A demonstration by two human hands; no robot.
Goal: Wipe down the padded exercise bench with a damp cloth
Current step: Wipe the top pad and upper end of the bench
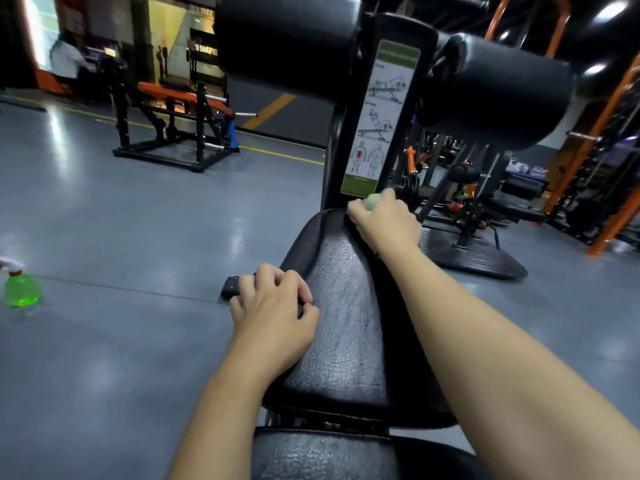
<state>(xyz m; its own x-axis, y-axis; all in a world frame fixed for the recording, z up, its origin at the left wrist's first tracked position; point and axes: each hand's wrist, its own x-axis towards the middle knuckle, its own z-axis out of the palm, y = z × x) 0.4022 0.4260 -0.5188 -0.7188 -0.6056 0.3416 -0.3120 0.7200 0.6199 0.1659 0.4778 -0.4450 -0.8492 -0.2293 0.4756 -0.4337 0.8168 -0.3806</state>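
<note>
Bench runs lengthwise away | left hand clenched on edge | right hand grasps cloth

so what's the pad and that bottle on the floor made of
Pad: looks like black vinyl or faux leather, going by its grainy, cracked, slightly shiny skin. Bottle: likely clear plastic, since the green liquid shows through it.

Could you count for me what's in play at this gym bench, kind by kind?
Hands: 2, left hand and right hand
Green cloth: 1, gripped by the right hand
Bench pads: 2, long pad and near pad
Green spray bottle: 1, on the floor
Total: 6
</note>
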